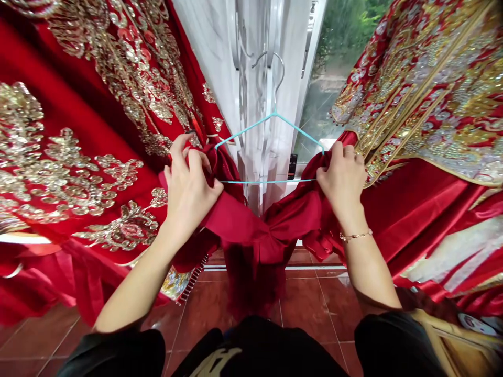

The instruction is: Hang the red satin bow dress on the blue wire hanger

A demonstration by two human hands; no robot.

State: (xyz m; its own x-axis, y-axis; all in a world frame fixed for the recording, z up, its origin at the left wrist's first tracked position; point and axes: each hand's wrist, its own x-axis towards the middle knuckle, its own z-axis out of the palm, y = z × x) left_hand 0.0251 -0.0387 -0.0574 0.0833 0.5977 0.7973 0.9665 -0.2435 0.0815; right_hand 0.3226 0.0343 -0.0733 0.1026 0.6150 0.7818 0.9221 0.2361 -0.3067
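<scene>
Holding: a person stretches a dark red garment [243,222] between two bare hands, spread at the ends of a thin turquoise hanger [275,113].
Garment's place: centre of view, just in front of the person; a folded, bow-like panel crosses its middle, and the rest drops toward the tiled floor [304,299].
Left hand [188,178]: grip closed on cloth at the hanger's left end, thumb beside the lower bar; whether the fingers pinch the hanger too is hidden.
Right hand [342,175]: grip closed on cloth at the opposite end; a bracelet [356,236] circles the wrist.
Hanger's pose: hook up, lower bar near level, sloping arms bare toward the middle; whether anything bears the hook cannot be told.
Good handling: best to draw both sides outward evenly, keep the bow centred below the hook, and seat each edge firmly before easing either grip, since smooth-looking cloth may slip.
Neighbours: a sequinned red garment [155,68] on the left and a beaded one [424,104] on the right stand close; their trim could snag loose folds.
</scene>
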